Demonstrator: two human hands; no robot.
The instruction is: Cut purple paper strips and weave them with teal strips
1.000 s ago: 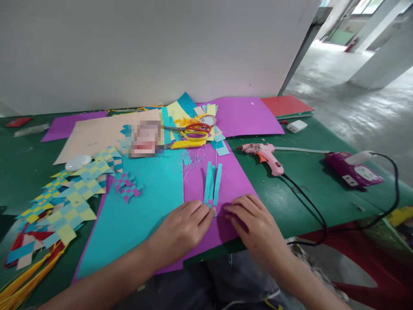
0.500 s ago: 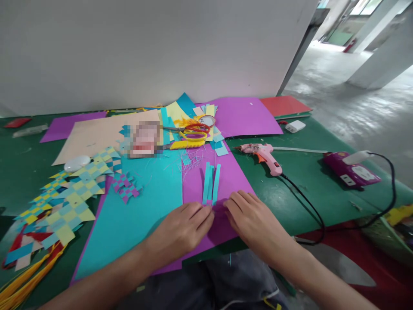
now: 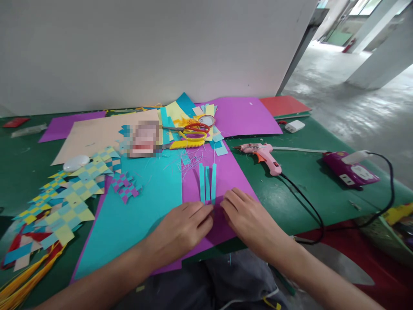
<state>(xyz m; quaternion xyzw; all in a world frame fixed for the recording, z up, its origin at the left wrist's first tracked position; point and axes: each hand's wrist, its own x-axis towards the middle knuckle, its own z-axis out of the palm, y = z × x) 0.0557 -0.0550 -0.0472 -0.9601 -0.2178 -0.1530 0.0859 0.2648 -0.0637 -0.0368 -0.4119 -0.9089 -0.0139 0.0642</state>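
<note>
From my screen I can't make out the near ends of the turquoise strips point(image 3: 202, 183) behind the left hand point(image 3: 185, 226), what the right hand's point(image 3: 243, 215) fingertips touch, or the pixelated rectangle point(image 3: 144, 138), and the left edge crops the yellow tassels point(image 3: 19, 290).

three strips point(image 3: 207, 185), one glue gun point(image 3: 266, 155)
</note>
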